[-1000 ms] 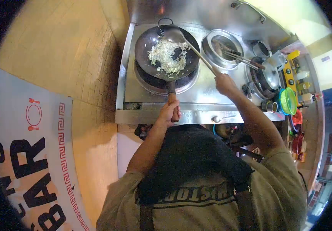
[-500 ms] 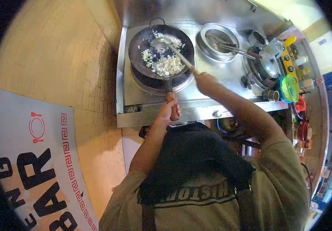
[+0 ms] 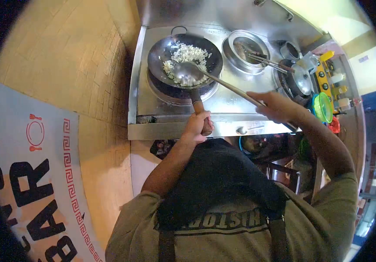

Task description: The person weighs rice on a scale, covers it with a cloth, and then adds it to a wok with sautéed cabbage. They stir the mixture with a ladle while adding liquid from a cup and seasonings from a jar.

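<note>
Brown wood makes the handle point(image 3: 198, 105) that the left hand point(image 3: 200, 125) is wrapped tight round, and the dark wok point(image 3: 215, 62) on it sits just ahead of that hand. The right hand point(image 3: 278, 106), ahead and to the right of the left one, is closed round a long ladle point(image 3: 188, 72), its round end over the white food bits point(image 3: 191, 53) in the wok. Past the right hand I see a round metal pot point(image 3: 246, 68).

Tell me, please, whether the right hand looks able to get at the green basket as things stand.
Probably not yet: the right hand is gripping the ladle. Once freed, it could likely reach the green basket, which sits close on its right with nothing visibly blocking the way.
</note>
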`<state>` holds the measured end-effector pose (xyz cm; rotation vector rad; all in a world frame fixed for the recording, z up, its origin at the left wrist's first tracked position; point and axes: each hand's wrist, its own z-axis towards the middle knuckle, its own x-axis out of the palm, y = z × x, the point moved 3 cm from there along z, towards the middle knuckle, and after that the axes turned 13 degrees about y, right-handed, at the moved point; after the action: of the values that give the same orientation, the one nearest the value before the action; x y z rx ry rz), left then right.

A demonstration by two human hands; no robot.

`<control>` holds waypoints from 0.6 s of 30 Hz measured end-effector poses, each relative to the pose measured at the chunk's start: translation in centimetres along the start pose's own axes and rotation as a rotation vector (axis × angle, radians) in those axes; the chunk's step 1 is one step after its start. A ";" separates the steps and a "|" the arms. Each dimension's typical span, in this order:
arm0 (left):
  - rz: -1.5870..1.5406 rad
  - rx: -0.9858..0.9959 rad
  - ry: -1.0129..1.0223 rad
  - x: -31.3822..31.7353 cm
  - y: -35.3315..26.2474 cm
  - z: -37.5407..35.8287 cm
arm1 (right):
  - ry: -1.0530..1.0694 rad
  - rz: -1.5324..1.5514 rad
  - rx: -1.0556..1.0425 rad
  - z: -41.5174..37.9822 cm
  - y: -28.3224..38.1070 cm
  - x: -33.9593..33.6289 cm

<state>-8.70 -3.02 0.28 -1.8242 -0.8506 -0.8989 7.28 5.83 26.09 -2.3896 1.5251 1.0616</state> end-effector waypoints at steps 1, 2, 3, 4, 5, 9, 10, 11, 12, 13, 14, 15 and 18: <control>0.032 -0.005 0.019 -0.5 0.2 0.1 | -0.030 -0.167 -0.036 0.6 -1.4 1.5; 0.006 0.002 0.015 -1.2 0.5 0.3 | -0.008 -0.270 0.047 1.0 -1.5 2.7; -0.017 0.009 0.012 -1.5 0.6 0.4 | -0.074 -0.358 0.089 1.9 -1.7 3.7; -0.037 0.015 0.013 -1.8 0.7 0.5 | -0.145 -0.443 0.133 3.3 -2.0 4.7; -0.019 0.012 -0.006 -1.7 0.5 0.4 | -0.182 -0.403 0.137 5.9 -2.6 5.4; 0.048 -0.021 0.017 -2.6 -0.3 0.1 | -0.287 -0.349 0.096 15.8 -1.8 7.6; 0.065 -0.035 0.040 -3.2 -0.4 0.0 | -0.290 -0.398 0.050 15.8 -0.9 8.6; 0.078 -0.033 -0.018 -3.3 -0.3 -0.7 | -0.238 -0.312 0.059 13.6 0.2 8.7; 0.092 -0.031 -0.072 -2.9 -0.6 -1.5 | -0.185 -0.310 0.060 11.9 0.3 9.3; 0.106 -0.016 -0.115 -2.0 -1.4 -1.8 | -0.143 -0.322 0.063 10.3 -0.5 9.1; 0.032 -0.009 -0.089 0.1 -2.0 -2.0 | -0.103 -0.339 0.068 9.4 -1.7 8.5; -0.048 -0.003 -0.067 2.7 -2.1 -2.5 | -0.123 -0.318 0.084 9.1 -3.1 7.5; -0.008 0.017 -0.004 3.2 -1.5 -2.5 | -0.340 -0.191 0.022 9.5 -3.8 6.2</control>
<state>-8.94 -4.16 4.43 -1.8103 -0.8659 -0.8906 7.25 7.25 14.22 -2.1471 1.1649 1.3132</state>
